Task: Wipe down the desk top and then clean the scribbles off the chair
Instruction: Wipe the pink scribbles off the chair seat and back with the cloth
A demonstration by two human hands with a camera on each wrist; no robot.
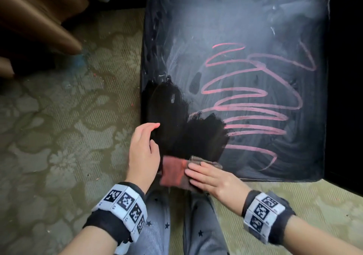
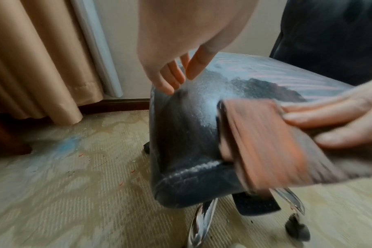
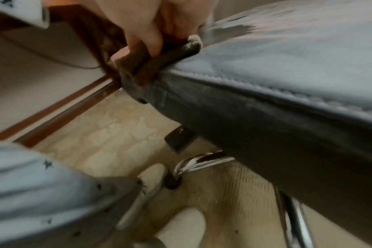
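**Wiping the pink scribbles off the chair seat**

Desk part not in view; judged to be on the chair step, with most of the scribbles [image 1: 253,101] uncleaned across the middle and right of the chair seat [image 1: 235,19]. Only a dark cleared patch [image 1: 176,125] at the near-left corner, the rest under a pale chalky haze.

Right hand [image 1: 210,176] flat, fingers straight and together, pressing the folded cloth [image 1: 173,173] at the seat's front edge, partly hanging over it. Left hand [image 1: 144,148] at the near-left edge, fingers loosely bent, holding nothing; contact with the seat hard to confirm, though the wrist view shows fingertips [image 2: 170,87] at the corner.

To do it well, probably:
- Brace the seat firmly with the left hand, since castors [image 2: 297,229] sit beneath and could roll.
- Keep the palm flat, press evenly.
- Work outward from the cleared patch in overlapping strokes towards the far right.
- Refold the cloth to a fresh face: pink already loaded on it, likely to smear.
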